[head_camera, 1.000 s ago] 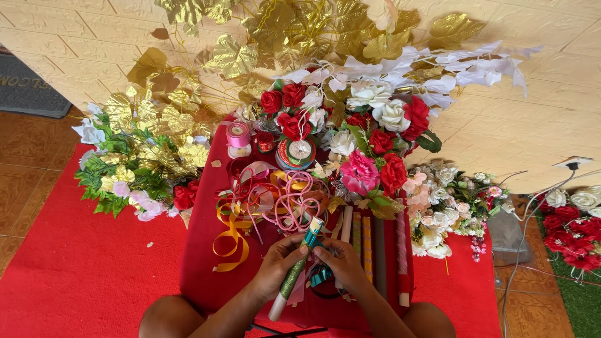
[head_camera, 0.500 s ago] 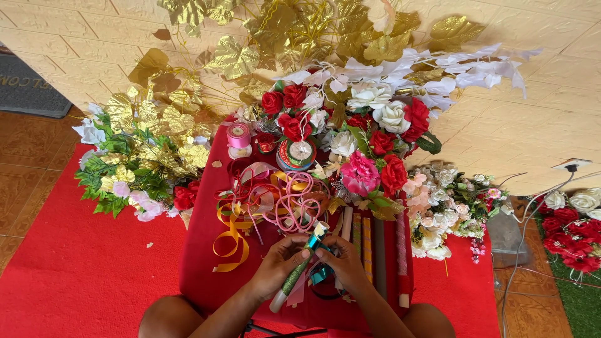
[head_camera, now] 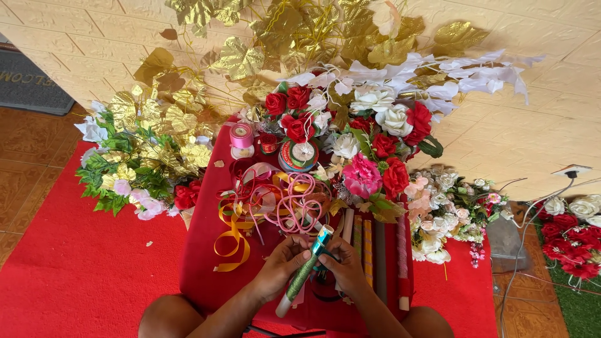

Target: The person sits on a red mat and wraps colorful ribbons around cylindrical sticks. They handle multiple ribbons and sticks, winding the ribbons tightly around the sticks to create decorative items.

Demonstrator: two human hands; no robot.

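Observation:
My left hand and my right hand both grip a long green glittery stick with a white lower end and a teal tip, held slanted over a small red-covered table. Just beyond my fingers lies a tangle of pink, red and gold ribbons. Several long wrapped sticks lie on the table to the right of my hands.
Ribbon spools and a pink tape roll stand at the table's back. Artificial red, white and pink flowers and gold leaves crowd behind. Flower bunches lie on the red carpet. Cables run at right.
The green stick's teal tip has tilted slightly rightward as both hands shift along it. Everything else stays put.

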